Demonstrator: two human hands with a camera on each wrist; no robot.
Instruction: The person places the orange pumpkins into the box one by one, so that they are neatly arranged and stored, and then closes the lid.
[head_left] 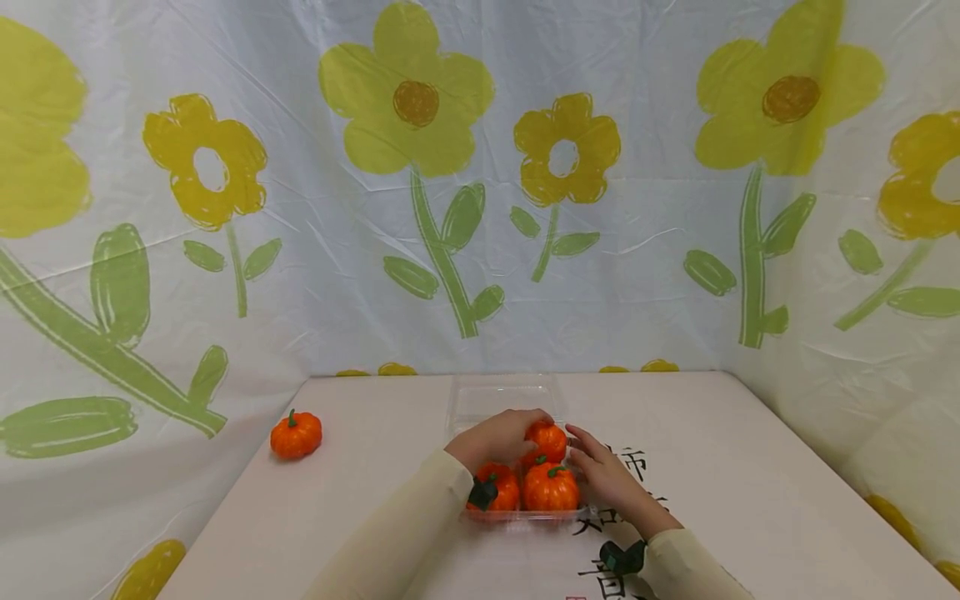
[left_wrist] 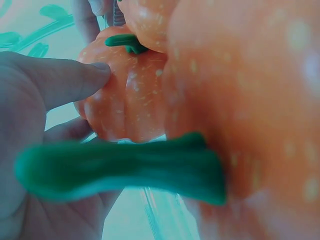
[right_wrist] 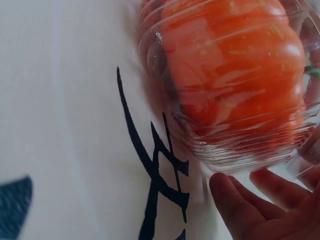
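Observation:
A clear plastic box [head_left: 525, 516] holds small orange pumpkins with green stems. Two of them, the front-left pumpkin [head_left: 508, 492] and the front-right pumpkin [head_left: 551, 490], sit along the near side. Behind them, my left hand [head_left: 504, 435] grips the back pumpkin [head_left: 549, 442]; its thumb presses the pumpkin's side beside the stem in the left wrist view, with fingers curled around below. My right hand [head_left: 606, 477] is at the box's right side, fingers loosely spread. In the right wrist view its fingertips [right_wrist: 222, 185] are right at the ribbed plastic wall.
The box's clear lid [head_left: 506, 398] lies folded back behind it. Another orange pumpkin [head_left: 296, 435] sits near the table's left edge. Black brush characters [head_left: 633, 462] mark the pale tabletop [head_left: 712, 483] on the right. A flower-printed curtain [head_left: 465, 275] encloses the back and sides.

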